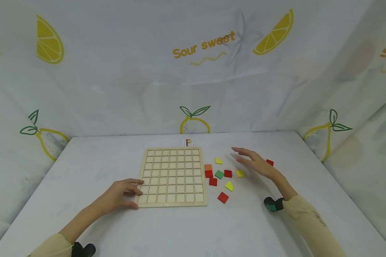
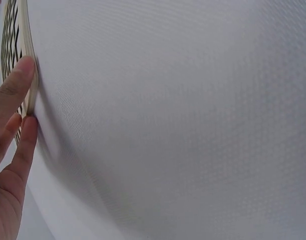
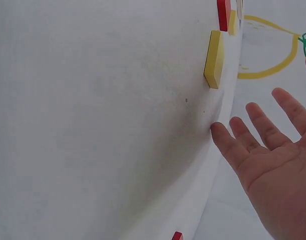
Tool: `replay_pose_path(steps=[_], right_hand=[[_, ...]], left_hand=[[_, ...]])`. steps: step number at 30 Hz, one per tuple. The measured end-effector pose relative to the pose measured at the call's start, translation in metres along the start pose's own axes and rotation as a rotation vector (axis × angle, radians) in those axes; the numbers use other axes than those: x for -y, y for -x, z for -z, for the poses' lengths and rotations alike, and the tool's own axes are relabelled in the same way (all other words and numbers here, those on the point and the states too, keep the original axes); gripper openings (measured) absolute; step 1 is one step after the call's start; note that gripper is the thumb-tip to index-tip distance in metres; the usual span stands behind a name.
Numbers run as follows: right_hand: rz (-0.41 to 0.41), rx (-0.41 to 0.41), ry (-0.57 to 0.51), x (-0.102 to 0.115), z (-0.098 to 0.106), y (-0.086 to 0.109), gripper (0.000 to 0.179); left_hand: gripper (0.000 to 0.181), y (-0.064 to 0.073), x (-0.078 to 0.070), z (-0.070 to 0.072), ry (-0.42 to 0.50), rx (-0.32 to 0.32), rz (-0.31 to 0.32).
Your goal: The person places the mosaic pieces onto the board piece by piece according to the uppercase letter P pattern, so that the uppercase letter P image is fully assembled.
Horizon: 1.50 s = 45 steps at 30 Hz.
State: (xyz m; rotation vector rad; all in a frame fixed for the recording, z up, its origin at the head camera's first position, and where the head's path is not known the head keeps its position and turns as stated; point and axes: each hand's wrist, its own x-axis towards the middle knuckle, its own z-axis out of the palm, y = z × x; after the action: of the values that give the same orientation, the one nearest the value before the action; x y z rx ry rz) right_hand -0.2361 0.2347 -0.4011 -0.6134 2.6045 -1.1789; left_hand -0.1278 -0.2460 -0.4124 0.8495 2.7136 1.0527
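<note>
A square wooden grid board (image 1: 204, 178) lies flat on the white table. My left hand (image 1: 123, 192) touches its near left edge, thumb by the corner and fingers spread along the side. In the left wrist view, the left hand (image 2: 12, 155) has its fingertips against the board's rim (image 2: 27, 30). My right hand (image 1: 254, 162) hovers over the table right of the board, fingers extended, holding nothing. Near it lie a yellow tile (image 1: 239, 173) and a red tile (image 1: 270, 162), the latter partly hidden. The right wrist view shows spread fingers on the right hand (image 3: 278, 165) beyond a yellow tile (image 3: 214, 60).
Loose tiles lie right of the board: an orange tile (image 1: 208, 167), a green tile (image 1: 219, 174), a yellow tile (image 1: 229, 186) and several red ones, including a red tile (image 1: 223, 197). A small pattern card (image 1: 188, 142) lies behind the board. Lemon-printed cloth (image 1: 141, 89) surrounds the table.
</note>
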Motion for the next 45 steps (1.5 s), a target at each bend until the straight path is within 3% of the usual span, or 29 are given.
replay_pose_path(steps=[8,18,28,36,45], right_hand=[[0.092,0.038,-0.058,-0.014,0.001,-0.018,0.047],[0.036,0.139,-0.098,-0.016,-0.003,-0.037,0.05],[0.047,0.209,-0.141,-0.017,-0.011,-0.057,0.045],[0.07,0.224,-0.055,-0.006,-0.017,-0.068,0.035],[0.112,0.203,0.05,0.0,-0.022,-0.072,0.033]], left_hand=[[0.033,0.001,-0.001,0.0,0.054,0.009,0.038],[0.033,0.002,0.002,-0.002,0.101,-0.01,0.035],[0.033,0.002,0.004,-0.002,0.138,-0.014,0.023],[0.029,0.002,0.006,-0.003,0.137,-0.001,0.076],[0.027,0.003,0.004,-0.003,0.146,-0.016,0.078]])
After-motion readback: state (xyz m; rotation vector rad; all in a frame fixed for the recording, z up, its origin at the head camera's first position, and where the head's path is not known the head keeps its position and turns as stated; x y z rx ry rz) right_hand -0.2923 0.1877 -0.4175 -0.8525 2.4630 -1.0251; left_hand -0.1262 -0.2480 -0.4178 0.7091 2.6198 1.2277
